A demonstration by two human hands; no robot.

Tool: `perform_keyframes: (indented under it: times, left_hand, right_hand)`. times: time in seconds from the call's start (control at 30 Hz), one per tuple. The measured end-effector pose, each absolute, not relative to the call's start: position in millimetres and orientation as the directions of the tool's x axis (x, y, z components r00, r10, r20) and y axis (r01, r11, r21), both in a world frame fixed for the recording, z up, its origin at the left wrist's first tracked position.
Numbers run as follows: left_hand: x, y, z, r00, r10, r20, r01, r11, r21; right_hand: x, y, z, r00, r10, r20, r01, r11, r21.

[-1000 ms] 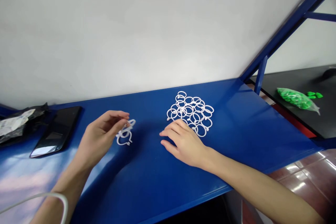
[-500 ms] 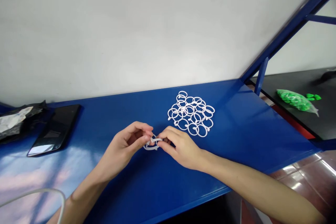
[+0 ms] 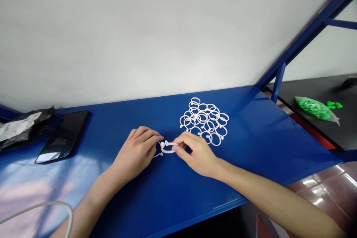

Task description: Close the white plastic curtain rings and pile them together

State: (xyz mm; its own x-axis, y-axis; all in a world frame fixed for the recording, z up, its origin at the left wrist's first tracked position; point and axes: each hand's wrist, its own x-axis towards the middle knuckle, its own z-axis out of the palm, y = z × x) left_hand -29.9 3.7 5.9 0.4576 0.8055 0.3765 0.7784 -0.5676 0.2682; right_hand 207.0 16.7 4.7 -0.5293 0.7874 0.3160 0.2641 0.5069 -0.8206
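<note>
White plastic rings with small knobs, like shower curtain rings, are in and near both hands. My right hand (image 3: 196, 153) is closed, thumb and fingertips pinching one white ring (image 3: 168, 151) by its right side; the gap and knobbed ends of this ring face left. My left hand (image 3: 138, 148) is closed, palm down, its curled fingertips at a second white ring (image 3: 158, 155) just to the left. The fingers partly cover that second ring. Behind my right hand lies a loose pile of several white rings (image 3: 206, 119), overlapping on the blue table (image 3: 184, 193).
At the left lie a black phone or tablet (image 3: 64, 135) and a black plastic package (image 3: 25, 128) with a white label. A white cable (image 3: 50, 203) crosses the lower left. On a black surface at right rests a clear bag of green pieces (image 3: 316, 108). A wall stands behind.
My left hand has turned palm down, its fingers curling over the left ring. My right hand still pinches its ring, whose open ends now show between the hands.
</note>
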Motion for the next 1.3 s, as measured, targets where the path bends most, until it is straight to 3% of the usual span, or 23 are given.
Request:
perform_keyframes:
  times: [0.1,0.23,0.33,0.47,0.77,0.9,1.1,1.3]
  left_hand:
    - [-25.3,-3.0,21.2,0.404,0.845,0.349,0.706,-0.531,0.468]
    - [-16.2,-11.4,26.8,0.232,0.933,0.274,0.609,-0.359,0.707]
    - [-10.8,-13.9,19.8,0.107,0.972,0.208,0.539,-0.232,0.810]
    - [-4.0,-15.6,13.6,0.099,0.982,0.162,0.443,-0.189,0.877]
    - [6.4,-21.9,6.6,0.009,0.972,0.236,0.421,-0.218,0.880]
    - [8.4,-26.6,3.7,0.054,0.923,0.382,0.381,-0.373,0.846]
    - [12.5,-28.1,7.6,0.203,0.799,0.566,0.394,-0.596,0.700]
    - [-3.4,-13.4,16.3,0.334,0.739,0.586,0.640,-0.634,0.435]
  right_hand:
    - [207.1,17.1,5.6,-0.486,0.812,0.324,0.269,0.491,-0.828]
    - [206.4,17.5,7.7,-0.470,0.828,0.307,0.260,0.461,-0.848]
    - [205.5,16.9,8.2,-0.492,0.821,0.290,0.251,0.453,-0.855]
    - [205.5,14.5,5.2,-0.466,0.842,0.272,0.231,0.412,-0.881]
    - [205.0,11.2,3.7,-0.474,0.797,0.374,0.214,0.516,-0.829]
    - [205.7,10.1,3.5,-0.478,0.779,0.406,0.139,0.524,-0.841]
    - [212.0,6.7,5.8,-0.532,0.730,0.428,0.093,0.553,-0.828]
    - [219.2,29.1,19.7,-0.582,0.694,0.424,0.336,0.680,-0.652]
